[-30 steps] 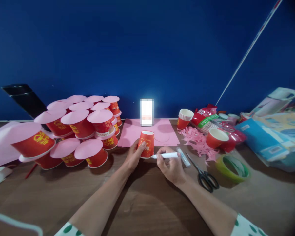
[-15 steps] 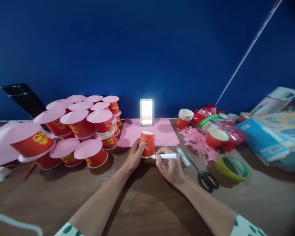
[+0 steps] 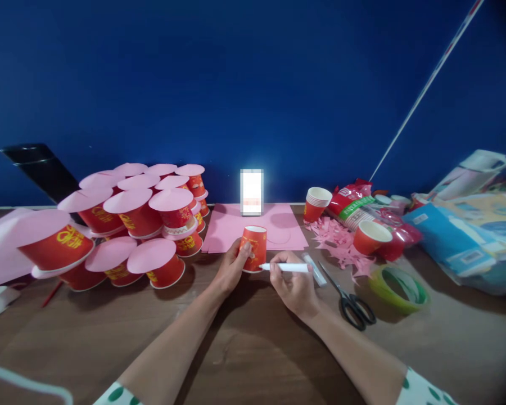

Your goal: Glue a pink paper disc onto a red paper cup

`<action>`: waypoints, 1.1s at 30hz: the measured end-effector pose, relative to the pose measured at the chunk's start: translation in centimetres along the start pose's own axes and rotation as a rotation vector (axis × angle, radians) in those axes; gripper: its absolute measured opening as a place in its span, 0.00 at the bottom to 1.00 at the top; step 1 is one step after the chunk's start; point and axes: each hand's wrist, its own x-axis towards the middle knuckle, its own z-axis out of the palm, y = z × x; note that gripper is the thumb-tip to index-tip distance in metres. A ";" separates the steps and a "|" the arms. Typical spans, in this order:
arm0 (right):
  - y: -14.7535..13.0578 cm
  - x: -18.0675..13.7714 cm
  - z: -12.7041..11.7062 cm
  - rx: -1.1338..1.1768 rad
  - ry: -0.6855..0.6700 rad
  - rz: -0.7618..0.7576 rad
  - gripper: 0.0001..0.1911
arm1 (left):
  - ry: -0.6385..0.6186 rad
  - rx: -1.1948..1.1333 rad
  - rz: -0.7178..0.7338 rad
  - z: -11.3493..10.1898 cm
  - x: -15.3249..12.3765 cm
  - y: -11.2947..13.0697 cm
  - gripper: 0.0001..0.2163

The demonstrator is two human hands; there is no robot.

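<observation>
My left hand (image 3: 231, 269) grips an upside-down red paper cup (image 3: 253, 248) that stands on the wooden table (image 3: 244, 349). My right hand (image 3: 292, 286) is closed on a white pen (image 3: 284, 268), held level, with its tip touching the cup's lower right edge. A pink paper sheet (image 3: 253, 228) lies just behind the cup.
A pile of red cups with pink paper discs (image 3: 130, 225) fills the left. To the right lie a glue stick (image 3: 314, 269), scissors (image 3: 349, 298), a green tape roll (image 3: 398, 288), pink paper scraps (image 3: 337, 242), an open red cup (image 3: 370, 237), stacked cups (image 3: 317, 203) and packaging. A lit phone (image 3: 252, 192) leans on the blue wall.
My left hand has turned the cup slightly. The pen tip has stayed against the cup's lower right edge, shifting only a little.
</observation>
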 end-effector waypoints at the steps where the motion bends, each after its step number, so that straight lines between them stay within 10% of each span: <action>1: 0.0 0.0 0.0 0.000 0.001 0.006 0.08 | -0.005 0.004 0.001 0.0 0.0 0.0 0.21; 33: -0.1 0.0 0.0 -0.004 -0.009 0.001 0.09 | 0.042 -0.094 0.002 0.3 0.2 -0.2 0.22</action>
